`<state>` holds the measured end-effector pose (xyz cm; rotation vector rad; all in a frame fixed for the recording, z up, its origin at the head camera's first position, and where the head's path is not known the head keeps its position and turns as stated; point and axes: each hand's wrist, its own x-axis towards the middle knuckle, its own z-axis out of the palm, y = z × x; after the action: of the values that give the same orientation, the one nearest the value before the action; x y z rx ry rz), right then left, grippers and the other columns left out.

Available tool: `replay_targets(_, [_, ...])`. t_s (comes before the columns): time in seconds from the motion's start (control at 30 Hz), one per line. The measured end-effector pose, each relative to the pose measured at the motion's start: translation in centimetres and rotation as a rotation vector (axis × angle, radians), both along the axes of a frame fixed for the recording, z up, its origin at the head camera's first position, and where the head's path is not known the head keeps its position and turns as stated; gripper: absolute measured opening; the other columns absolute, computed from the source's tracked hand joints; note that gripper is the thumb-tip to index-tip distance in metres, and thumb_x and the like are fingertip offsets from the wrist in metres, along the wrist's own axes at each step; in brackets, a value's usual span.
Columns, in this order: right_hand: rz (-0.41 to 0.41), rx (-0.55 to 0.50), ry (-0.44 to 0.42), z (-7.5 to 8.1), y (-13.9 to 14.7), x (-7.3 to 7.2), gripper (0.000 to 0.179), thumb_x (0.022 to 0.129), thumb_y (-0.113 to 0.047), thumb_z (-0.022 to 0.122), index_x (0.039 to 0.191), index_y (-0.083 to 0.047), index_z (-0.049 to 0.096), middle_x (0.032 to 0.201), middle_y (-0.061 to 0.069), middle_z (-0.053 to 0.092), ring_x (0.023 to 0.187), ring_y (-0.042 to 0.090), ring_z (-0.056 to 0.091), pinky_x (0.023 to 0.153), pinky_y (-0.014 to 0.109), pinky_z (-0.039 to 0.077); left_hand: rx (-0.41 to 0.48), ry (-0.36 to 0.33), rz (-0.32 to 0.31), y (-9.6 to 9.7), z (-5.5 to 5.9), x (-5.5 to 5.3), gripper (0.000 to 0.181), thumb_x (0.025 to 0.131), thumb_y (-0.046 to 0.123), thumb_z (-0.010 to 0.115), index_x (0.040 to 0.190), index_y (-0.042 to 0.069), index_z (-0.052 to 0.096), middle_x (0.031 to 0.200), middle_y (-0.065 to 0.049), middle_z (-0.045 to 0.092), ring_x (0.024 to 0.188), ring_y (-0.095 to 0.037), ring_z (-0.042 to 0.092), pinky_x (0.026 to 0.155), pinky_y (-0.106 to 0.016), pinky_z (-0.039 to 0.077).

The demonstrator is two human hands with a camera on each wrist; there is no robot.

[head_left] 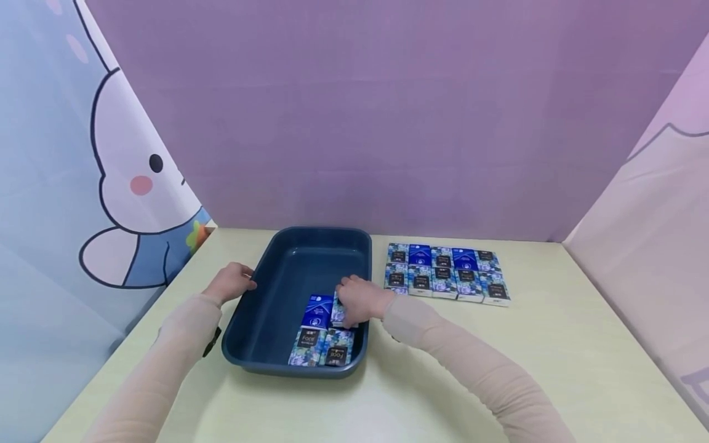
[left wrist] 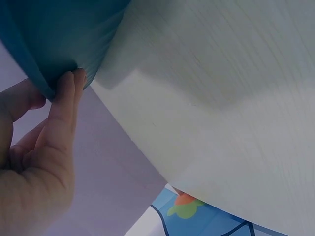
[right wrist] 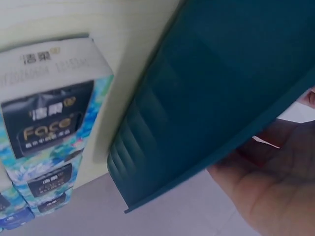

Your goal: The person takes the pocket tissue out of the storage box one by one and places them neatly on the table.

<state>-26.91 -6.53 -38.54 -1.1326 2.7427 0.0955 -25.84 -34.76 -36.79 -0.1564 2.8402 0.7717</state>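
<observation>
A dark teal plastic tray (head_left: 257,307) lies on the table. At its left rim my left hand (head_left: 229,282) pinches the edge; in the left wrist view, thumb and fingers of that hand (left wrist: 49,132) stand on either side of the rim. My right hand (head_left: 360,300) reaches over the right rim and holds a floral tissue pack (head_left: 337,314) inside the tray, partly covered by the fingers. Beside it lies a blue tissue pack (head_left: 317,312). Two floral tissue packs, one left (head_left: 307,347) and one right (head_left: 336,348), lie nearer the front. In the right wrist view, the tray wall hides the right fingertips.
Right of the tray, tissue packs (head_left: 443,282) lie in two tight rows, mostly floral with two blue ones at the back. The pale wooden table (head_left: 443,381) meets a purple backdrop (head_left: 388,123). A cartoon-printed curtain (head_left: 138,215) stands at the left.
</observation>
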Motion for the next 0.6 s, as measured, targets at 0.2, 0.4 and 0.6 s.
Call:
replay_targets(0.2, [-0.009, 0.003, 0.004, 0.8, 0.1, 0.3, 0.073, 0.072, -0.041, 0.074, 0.13, -0.005, 0.049, 0.128, 0.01, 0.052, 0.117, 0.024, 0.047, 0.101, 0.033, 0.039, 0.012, -0.015, 0.023, -0.1, -0.3, -0.1, 0.042, 0.088, 0.009, 0.051, 0.123, -0.014, 0.048, 0.12, -0.033, 0.052, 0.105, -0.04, 0.055, 0.089, -0.051, 0.045])
replay_targets(0.4, [-0.002, -0.01, 0.015, 1.8, 0.3, 0.7, 0.075, 0.072, -0.041, 0.075, 0.131, -0.003, 0.048, 0.13, 0.011, 0.051, 0.118, 0.025, 0.046, 0.101, 0.034, 0.039, 0.018, -0.016, 0.032, -0.1, -0.3, -0.2, 0.042, 0.088, 0.009, 0.05, 0.123, -0.013, 0.048, 0.12, -0.032, 0.052, 0.106, -0.04, 0.055, 0.09, -0.051, 0.044])
replay_targets(0.6, [0.013, -0.022, 0.016, 3.1, 0.7, 0.6, 0.077, 0.073, -0.042, 0.074, 0.133, -0.003, 0.045, 0.132, 0.01, 0.05, 0.118, 0.024, 0.046, 0.101, 0.034, 0.039, 0.014, 0.0, 0.013, -0.3, -0.4, -0.2, 0.042, 0.087, 0.01, 0.051, 0.122, -0.013, 0.048, 0.121, -0.033, 0.052, 0.107, -0.04, 0.054, 0.09, -0.05, 0.044])
